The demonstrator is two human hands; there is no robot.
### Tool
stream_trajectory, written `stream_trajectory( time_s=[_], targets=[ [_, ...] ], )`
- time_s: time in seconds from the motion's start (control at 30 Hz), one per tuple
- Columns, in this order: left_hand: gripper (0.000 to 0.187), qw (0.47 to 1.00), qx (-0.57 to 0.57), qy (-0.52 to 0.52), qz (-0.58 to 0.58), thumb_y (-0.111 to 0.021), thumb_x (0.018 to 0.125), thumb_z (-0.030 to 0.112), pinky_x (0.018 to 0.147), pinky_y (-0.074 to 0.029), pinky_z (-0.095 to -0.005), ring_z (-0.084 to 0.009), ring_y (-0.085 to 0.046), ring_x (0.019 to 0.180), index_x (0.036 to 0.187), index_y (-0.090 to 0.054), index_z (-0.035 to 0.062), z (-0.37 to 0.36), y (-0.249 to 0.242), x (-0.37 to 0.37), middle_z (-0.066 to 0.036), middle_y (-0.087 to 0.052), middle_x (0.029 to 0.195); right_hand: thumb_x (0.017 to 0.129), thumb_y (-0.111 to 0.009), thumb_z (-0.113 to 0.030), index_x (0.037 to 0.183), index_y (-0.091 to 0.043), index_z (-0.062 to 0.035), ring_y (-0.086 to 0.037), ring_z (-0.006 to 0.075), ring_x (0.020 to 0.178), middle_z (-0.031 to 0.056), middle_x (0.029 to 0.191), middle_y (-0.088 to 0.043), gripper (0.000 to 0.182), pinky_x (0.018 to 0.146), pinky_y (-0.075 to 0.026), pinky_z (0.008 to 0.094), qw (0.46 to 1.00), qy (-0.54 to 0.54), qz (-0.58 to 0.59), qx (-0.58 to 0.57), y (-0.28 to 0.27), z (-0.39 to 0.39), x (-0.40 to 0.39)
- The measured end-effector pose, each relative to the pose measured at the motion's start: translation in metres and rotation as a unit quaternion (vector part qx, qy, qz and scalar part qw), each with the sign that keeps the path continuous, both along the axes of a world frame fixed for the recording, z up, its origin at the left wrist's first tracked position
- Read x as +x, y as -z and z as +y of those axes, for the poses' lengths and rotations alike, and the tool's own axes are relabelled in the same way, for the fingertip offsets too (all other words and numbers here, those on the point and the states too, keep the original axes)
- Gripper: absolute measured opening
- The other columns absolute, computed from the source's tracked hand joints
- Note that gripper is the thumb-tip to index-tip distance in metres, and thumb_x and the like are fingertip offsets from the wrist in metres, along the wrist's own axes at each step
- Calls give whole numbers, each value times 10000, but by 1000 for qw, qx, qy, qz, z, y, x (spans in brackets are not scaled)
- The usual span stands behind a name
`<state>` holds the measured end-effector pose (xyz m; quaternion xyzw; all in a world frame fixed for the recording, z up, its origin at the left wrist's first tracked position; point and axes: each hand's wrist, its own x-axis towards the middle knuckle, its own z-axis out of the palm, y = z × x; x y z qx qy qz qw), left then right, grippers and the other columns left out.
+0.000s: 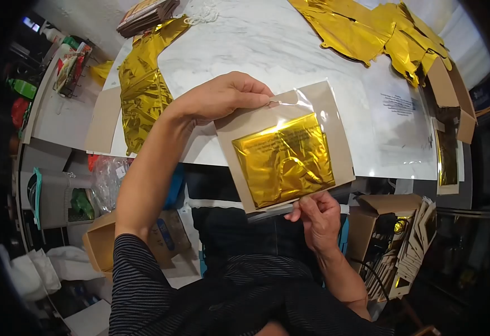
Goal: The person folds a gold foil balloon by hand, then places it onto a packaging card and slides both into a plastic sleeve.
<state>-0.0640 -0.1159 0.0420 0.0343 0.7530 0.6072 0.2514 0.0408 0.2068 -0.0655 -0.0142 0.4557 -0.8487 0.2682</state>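
A clear plastic sleeve holds a beige card with a folded gold foil piece lying flat against it. Small print runs across the sleeve's front over the foil. My left hand pinches the packet's top edge between thumb and fingers. At the bottom edge, my right hand has its fingers closed on the sleeve. The packet is tilted slightly, held above the near edge of the white marbled table.
Flat gold foil pieces lie at the table's left and back right. Printed clear sleeves rest on the right. A stack of brown packets stands at the back left. An open carton beside my right arm holds several cards.
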Motion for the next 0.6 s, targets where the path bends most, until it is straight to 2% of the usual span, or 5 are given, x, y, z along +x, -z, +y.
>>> stream_trajectory(
  time_s=[0.13,0.2,0.27,0.47,0.6],
  targets=[
    [408,991,99,-71,-50,-650,1084,322,866,-568,-238,-93,-698,1008,1308,-694,-16,9,0,4,-56,-755,1138,1056,-673,-94,1107,-680,60,-699,199,695,145,876,-711,162,770,-663,420,998,-35,9,43,-6,2,1],
    [407,990,97,-82,-56,-647,1086,328,866,-566,-239,-92,-694,1015,1302,-693,-15,9,0,3,-57,-750,1151,1056,-677,-99,1112,-700,72,-703,202,688,148,872,-721,182,767,-659,410,993,-70,73,61,-2,4,0],
    [407,989,95,-93,-64,-643,1089,333,866,-564,-240,-91,-690,1021,1296,-693,-14,3,5,0,-58,-746,1164,1056,-678,-102,1090,-699,68,-699,198,676,145,866,-722,175,761,-657,404,994,-53,65,74,-2,3,-1],
    [354,999,18,-49,-15,-646,1091,319,819,-547,-237,-68,-665,895,1212,-729,-3,-4,1,-10,-14,-751,1047,1060,-679,-115,1068,-681,46,-686,181,651,135,865,-728,161,735,-651,389,997,22,24,73,-9,-6,-2],
    [241,997,-58,-31,37,-676,1052,175,801,-540,-228,-46,-660,889,1197,-748,-3,-5,4,-17,1,-754,998,1061,-680,-122,1096,-670,33,-692,183,652,131,870,-732,160,738,-649,381,997,32,25,59,-13,-12,-2]
  ],
)
